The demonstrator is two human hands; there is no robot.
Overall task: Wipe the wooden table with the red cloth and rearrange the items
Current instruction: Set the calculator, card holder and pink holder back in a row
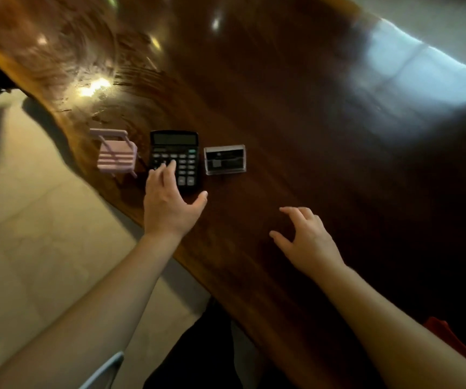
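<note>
A dark polished wooden table (282, 108) runs diagonally across the view. Near its left edge three items stand in a row: a small pink chair-shaped stand (115, 153), a black calculator (177, 155) and a clear card holder (224, 159). My left hand (170, 200) rests open over the calculator's lower left, fingertips touching its keys, thumb spread to the right. My right hand (307, 237) hovers open over bare wood, fingers curled and apart, holding nothing. The red cloth (448, 341) peeks out at the lower right, mostly hidden behind my right forearm.
Pale tiled floor (29, 248) lies left of the table's curved edge. A light blue chair part (105, 372) shows at the bottom. A bright window reflection (411, 66) glares on the table's far right. Dark clothing is visible at the bottom middle.
</note>
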